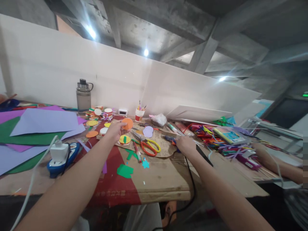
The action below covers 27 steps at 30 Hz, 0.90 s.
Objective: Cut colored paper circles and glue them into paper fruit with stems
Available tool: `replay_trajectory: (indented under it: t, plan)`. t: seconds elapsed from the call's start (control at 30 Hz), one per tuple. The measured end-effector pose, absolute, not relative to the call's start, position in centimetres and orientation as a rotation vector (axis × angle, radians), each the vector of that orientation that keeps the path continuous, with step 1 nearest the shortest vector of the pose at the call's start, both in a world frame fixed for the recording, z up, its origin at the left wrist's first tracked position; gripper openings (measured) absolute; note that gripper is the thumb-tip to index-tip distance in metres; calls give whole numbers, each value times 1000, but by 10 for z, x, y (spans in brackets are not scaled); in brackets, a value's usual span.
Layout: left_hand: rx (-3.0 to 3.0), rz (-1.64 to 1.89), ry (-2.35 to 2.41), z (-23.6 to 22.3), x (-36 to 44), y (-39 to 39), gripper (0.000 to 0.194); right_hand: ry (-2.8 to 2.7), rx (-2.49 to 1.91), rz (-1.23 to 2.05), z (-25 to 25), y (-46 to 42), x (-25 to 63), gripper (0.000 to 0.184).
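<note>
My left hand [116, 130] pinches an orange paper disc [127, 124] above the cardboard. On the right, my right hand [185, 146] is closed around what looks like a blue-and-black hot glue gun [169, 139], its tip pointing left. A black cord [190, 183] runs down from it past the table edge. Orange-and-yellow-handled scissors [148, 148] lie open between my hands, beside a red-and-white marker [137, 152]. Close below my left hand is a yellow disc with a green strip [124, 140]. Lilac rounded paper [147, 131] lies behind the scissors.
Coloured paper sheets [45, 122], a bottle [83, 98] and a blue power strip [64, 160] occupy the left. A pen cup [139, 115] stands at the back. Several coloured craft sticks [207, 133] are heaped right, near another person's arm [271, 162]. Green paper scraps [125, 171] lie in front.
</note>
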<state>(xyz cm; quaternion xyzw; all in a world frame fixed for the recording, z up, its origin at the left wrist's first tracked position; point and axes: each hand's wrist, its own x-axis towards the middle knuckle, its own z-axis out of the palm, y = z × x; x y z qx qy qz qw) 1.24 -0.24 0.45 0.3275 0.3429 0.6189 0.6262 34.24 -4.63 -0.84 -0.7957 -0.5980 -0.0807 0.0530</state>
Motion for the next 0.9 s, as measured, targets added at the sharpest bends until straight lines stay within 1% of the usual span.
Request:
replay_trajectory:
  t: [0.07, 0.1, 0.2, 0.27, 0.3, 0.4, 0.53, 0.73, 0.9]
  plan:
    - [736, 1443, 794, 6, 12, -3, 19, -1879, -2239, -332, 1, -51, 323, 34]
    - [728, 1456, 802, 7, 12, -2, 19, -1951, -2091, -305, 5, -52, 310, 31]
    - [707, 1504, 826, 8, 9, -2, 19, -2172, -1799, 1, 10, -55, 260, 28]
    - [708, 1530, 836, 8, 8, -1, 19, -2279, -1702, 131, 11, -54, 227, 27]
    - [713, 1537, 838, 8, 7, -1, 19, -2337, -1664, 181, 11, -52, 213, 23]
    - [726, 1535, 854, 6, 6, 0, 21, -2454, -1753, 114, 10, -45, 183, 19]
    - [738, 1516, 891, 5, 8, 0, 19, -2512, -1849, 80, 3, -34, 168, 12]
    - [789, 1495, 893, 4, 9, 0, 21, -2507, -1912, -3, -11, -31, 166, 25]
    - [858, 1471, 939, 2, 12, -2, 19, -2511, -1926, 13, -12, -27, 167, 25]
